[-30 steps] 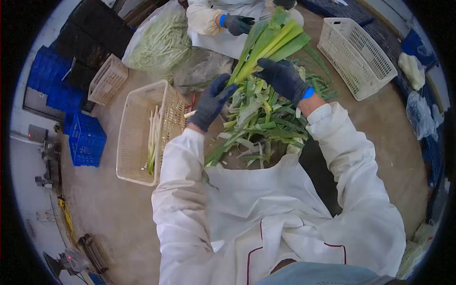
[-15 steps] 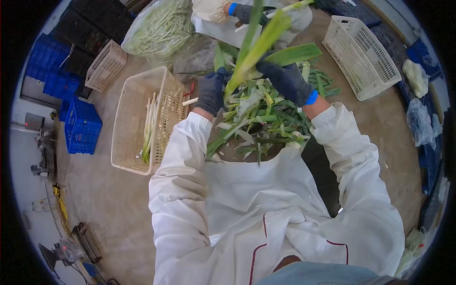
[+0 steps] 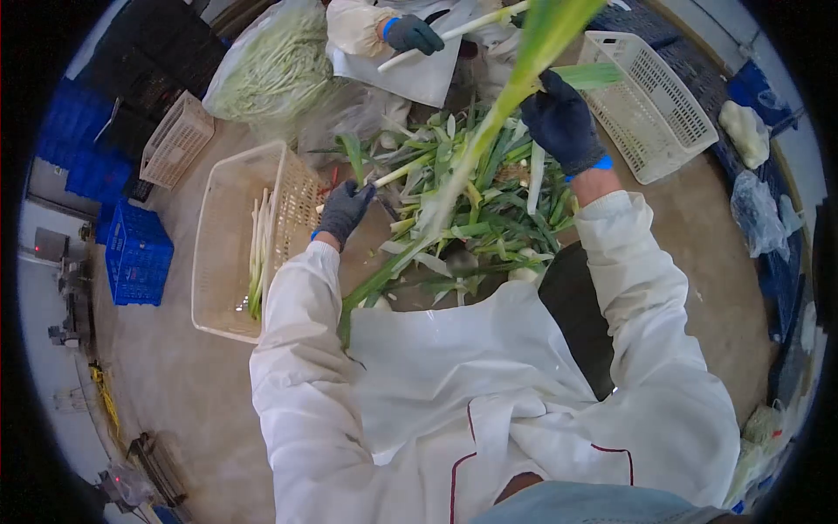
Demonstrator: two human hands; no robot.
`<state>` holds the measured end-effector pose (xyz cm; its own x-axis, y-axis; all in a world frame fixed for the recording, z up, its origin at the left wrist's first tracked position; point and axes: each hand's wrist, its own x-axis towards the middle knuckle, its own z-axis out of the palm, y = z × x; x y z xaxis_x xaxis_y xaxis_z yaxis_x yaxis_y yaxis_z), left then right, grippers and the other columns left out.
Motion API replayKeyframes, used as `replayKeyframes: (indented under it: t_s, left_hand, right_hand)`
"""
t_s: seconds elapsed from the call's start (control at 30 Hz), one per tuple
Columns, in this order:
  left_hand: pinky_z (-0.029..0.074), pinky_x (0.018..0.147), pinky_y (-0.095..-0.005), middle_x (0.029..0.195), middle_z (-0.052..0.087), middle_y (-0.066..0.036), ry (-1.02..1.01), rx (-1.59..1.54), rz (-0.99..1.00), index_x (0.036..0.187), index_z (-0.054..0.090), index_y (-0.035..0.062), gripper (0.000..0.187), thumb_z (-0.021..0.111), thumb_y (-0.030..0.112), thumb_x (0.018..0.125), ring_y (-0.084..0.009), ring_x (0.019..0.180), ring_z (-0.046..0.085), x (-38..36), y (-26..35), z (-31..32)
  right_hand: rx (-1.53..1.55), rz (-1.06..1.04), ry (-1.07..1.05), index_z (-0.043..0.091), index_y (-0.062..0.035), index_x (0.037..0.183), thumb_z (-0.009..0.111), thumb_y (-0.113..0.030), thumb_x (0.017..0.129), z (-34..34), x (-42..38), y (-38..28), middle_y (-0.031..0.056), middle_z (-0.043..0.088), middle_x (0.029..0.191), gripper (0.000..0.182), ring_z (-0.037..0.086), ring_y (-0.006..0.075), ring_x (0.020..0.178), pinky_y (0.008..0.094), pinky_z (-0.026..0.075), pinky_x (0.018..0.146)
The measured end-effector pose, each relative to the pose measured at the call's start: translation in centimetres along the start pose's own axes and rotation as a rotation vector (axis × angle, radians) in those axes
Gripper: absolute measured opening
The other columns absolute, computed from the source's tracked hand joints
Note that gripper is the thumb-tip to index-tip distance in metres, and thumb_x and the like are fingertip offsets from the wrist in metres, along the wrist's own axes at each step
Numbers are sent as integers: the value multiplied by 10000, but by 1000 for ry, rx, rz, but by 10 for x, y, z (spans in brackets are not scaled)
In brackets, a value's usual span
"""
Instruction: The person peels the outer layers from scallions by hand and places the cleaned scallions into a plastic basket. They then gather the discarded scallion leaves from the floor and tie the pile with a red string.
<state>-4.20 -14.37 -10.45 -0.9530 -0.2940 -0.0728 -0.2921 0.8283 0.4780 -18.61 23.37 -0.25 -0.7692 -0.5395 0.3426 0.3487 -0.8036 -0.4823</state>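
My left hand (image 3: 346, 210), in a dark glove, is closed around a slim leek (image 3: 403, 171) beside the white basket. Its pale root end shows to the left of the fingers. My right hand (image 3: 563, 122), gloved too, is raised over the heap and closed on torn leek leaves (image 3: 515, 87). One long, motion-blurred leaf slants down from it towards the heap, and a shorter green piece sticks out to the right. Below both hands spreads a heap of leek trimmings (image 3: 497, 192).
A white basket (image 3: 202, 253) at left holds several trimmed leeks (image 3: 259, 249). Another white basket (image 3: 646, 113) stands at right. Across the heap, a co-worker's gloved hand (image 3: 415, 35) holds a leek. Blue crates (image 3: 140, 253) and a bag of green vegetables (image 3: 278, 70) lie beyond.
My hands have moved apart: the left towards the basket with the slim leek, the right up and rightward with the leaves. The co-worker's hand has shifted left.
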Motion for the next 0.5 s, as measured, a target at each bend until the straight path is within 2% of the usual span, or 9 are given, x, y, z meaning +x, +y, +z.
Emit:
replayKeyframes:
  t_s: [0.13, 0.17, 0.2, 0.27, 0.3, 0.33, 0.37, 0.4, 0.5]
  left_hand:
    - [440, 898, -373, 1127, 617, -168, 180, -603, 434, 1218, 541, 16, 571, 677, 395, 813, -290, 1011, 596, -30, 111, -9]
    - [448, 886, -359, 1128, 618, -144, 211, -737, 532, 1242, 524, 16, 549, 671, 351, 833, -257, 990, 603, -43, 140, -17]
    - [453, 875, -342, 1112, 620, -138, 144, -933, 424, 1232, 528, 8, 527, 663, 334, 841, -247, 976, 604, -46, 152, -23]
    - [464, 853, -309, 1080, 625, -126, 8, -1314, 191, 1214, 537, -7, 483, 647, 301, 859, -226, 946, 607, -47, 165, -35]
    - [481, 842, -300, 1015, 625, -118, 239, -820, 530, 1140, 564, -19, 371, 627, 227, 869, -217, 897, 612, -53, 157, -51]
    - [482, 860, -326, 1008, 622, -124, 170, -1097, 435, 1121, 569, -20, 341, 613, 208, 871, -234, 912, 609, -48, 143, -57]
    - [483, 879, -353, 1000, 619, -130, 100, -1372, 335, 1103, 575, -21, 312, 598, 190, 874, -252, 927, 606, -32, 127, -60]
    - [483, 898, -379, 993, 616, -136, 27, -1642, 230, 1084, 580, -22, 284, 583, 171, 876, -269, 942, 603, -20, 111, -65]
    - [469, 920, -419, 1014, 601, -159, 91, -1770, 193, 1084, 569, -33, 287, 586, 160, 872, -283, 969, 588, -11, 60, -91]
  right_hand:
    - [-708, -94, -69, 474, -12, 1271, 537, -93, 903, 28, -3, 41, 95, 569, 1200, 382, 530, 176, 1112, 280, 448, 938]
    - [-571, 4, -70, 463, -12, 1288, 542, -94, 903, 42, -6, 55, 90, 563, 1218, 402, 518, 171, 1145, 276, 436, 961]
    - [-192, 157, -1, 472, -10, 1284, 543, -85, 902, 56, -8, 67, 89, 559, 1228, 395, 512, 171, 1156, 285, 429, 976]
    - [-183, 269, 40, 507, 8, 1246, 555, -100, 896, 62, -8, 80, 101, 575, 1191, 369, 531, 202, 1132, 310, 430, 982]
    - [-287, 232, 17, 514, 12, 1238, 559, -111, 894, 62, -8, 83, 105, 580, 1178, 368, 538, 210, 1122, 313, 434, 978]
    - [-391, 194, -9, 520, 17, 1231, 563, -122, 892, 61, -7, 84, 109, 585, 1166, 368, 545, 217, 1111, 315, 439, 974]
    - [-88, 307, 28, 527, 13, 1227, 588, -119, 872, 62, -7, 70, 107, 590, 1149, 384, 557, 220, 1080, 303, 456, 949]
    - [-125, 307, 84, 529, 15, 1222, 598, -112, 858, 59, -8, 60, 94, 591, 1146, 392, 555, 205, 1076, 306, 457, 945]
    - [-705, 241, 16, 511, 58, 1213, 621, -211, 850, 4, -6, 42, 164, 588, 1153, 466, 573, 254, 1058, 328, 470, 913]
